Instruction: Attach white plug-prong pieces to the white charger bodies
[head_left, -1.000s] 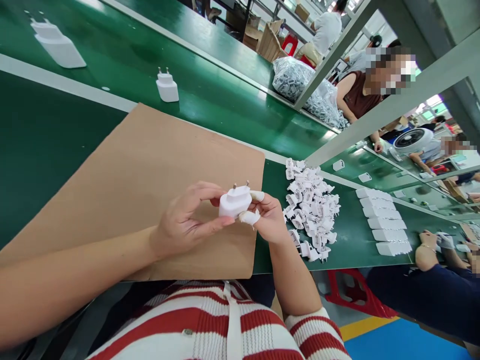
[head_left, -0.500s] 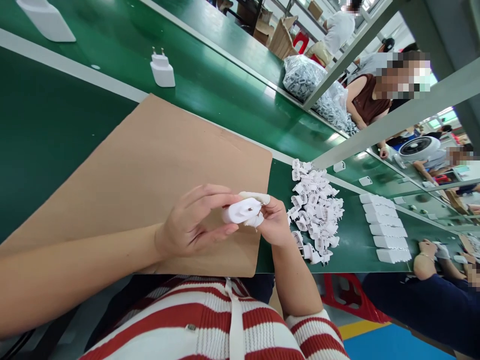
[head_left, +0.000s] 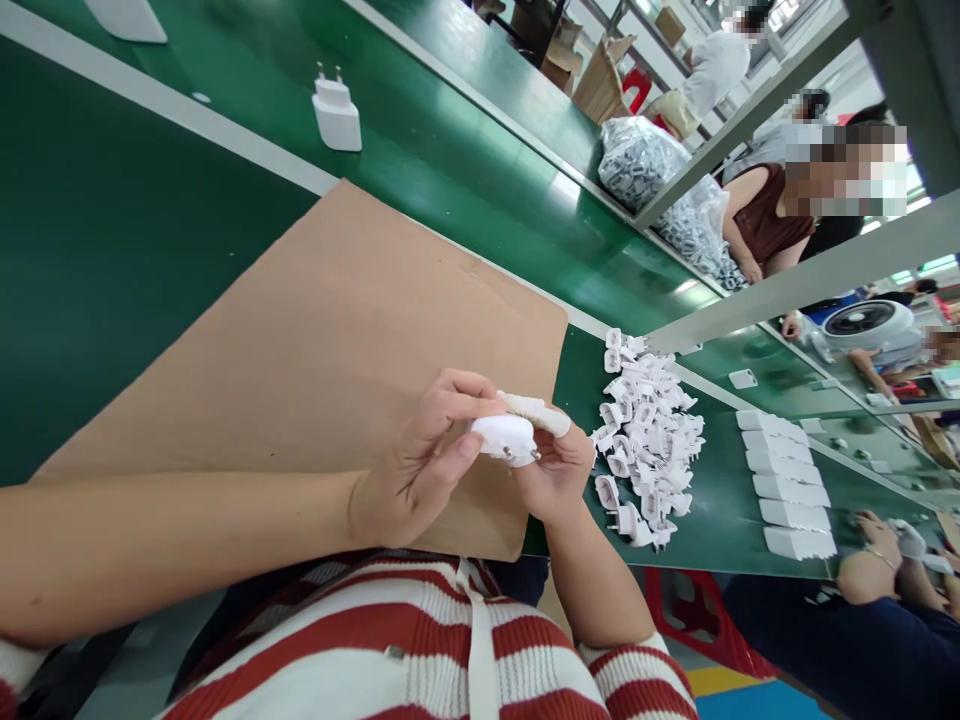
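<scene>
A white two-pin plug charger [head_left: 501, 437] is held between both hands above the cardboard sheet [head_left: 337, 330], its metal pins pointing right. My left hand [head_left: 427, 450] pinches its left end between thumb and fingers. On the pin side, my right hand [head_left: 559, 455] grips it, with white covers on some fingertips; part of the charger is hidden behind those fingers. Right of my right hand lies a heap of white plug parts [head_left: 649, 430], several with pins showing.
Rows of white charger housings [head_left: 787, 485] stand farther right. Another charger [head_left: 337, 115] stands on the green belt [head_left: 465, 200] beyond the cardboard. A slanting metal post [head_left: 810, 265] crosses the right side. A co-worker's hands [head_left: 877, 545] are at far right, near a red stool [head_left: 701, 610].
The charger has turned so its pins show more toward the camera. My left thumb and fingers have closed on its left end. The whole view has shifted slightly.
</scene>
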